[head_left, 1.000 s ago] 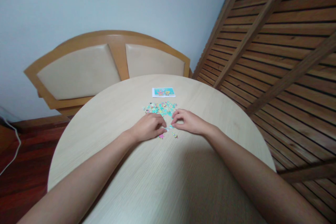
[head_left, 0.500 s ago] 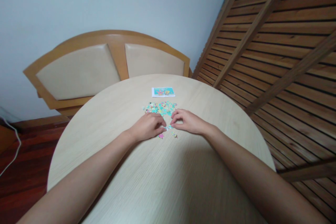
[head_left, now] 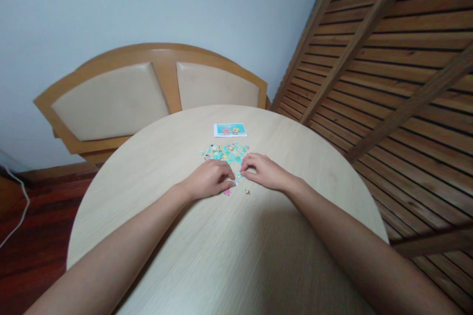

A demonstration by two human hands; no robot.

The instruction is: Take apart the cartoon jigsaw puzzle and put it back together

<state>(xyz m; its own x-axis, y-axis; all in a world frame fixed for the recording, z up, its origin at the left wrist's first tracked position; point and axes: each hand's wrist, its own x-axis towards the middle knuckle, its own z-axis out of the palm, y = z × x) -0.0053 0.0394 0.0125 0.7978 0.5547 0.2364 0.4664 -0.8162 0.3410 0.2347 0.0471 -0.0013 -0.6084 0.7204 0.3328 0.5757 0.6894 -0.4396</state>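
A small heap of turquoise jigsaw pieces (head_left: 226, 151) lies on the round pale wooden table (head_left: 221, 236). My left hand (head_left: 207, 179) and my right hand (head_left: 264, 171) rest just in front of the heap, fingertips meeting over a tiny piece (head_left: 237, 177). Both hands have curled, pinched fingers; what each one grips is too small to make out. A pink piece (head_left: 226, 192) and another loose piece (head_left: 246, 190) lie beside my hands. A small printed picture card (head_left: 229, 130) sits beyond the heap.
A wooden bench back with two beige cushions (head_left: 148, 93) stands behind the table against a pale blue wall. Slatted wooden panels (head_left: 388, 69) lean at the right. A white cable (head_left: 18, 206) runs over the dark red floor at the left.
The hands have barely shifted; the fingertips stay pressed together over the small piece in front of the heap.
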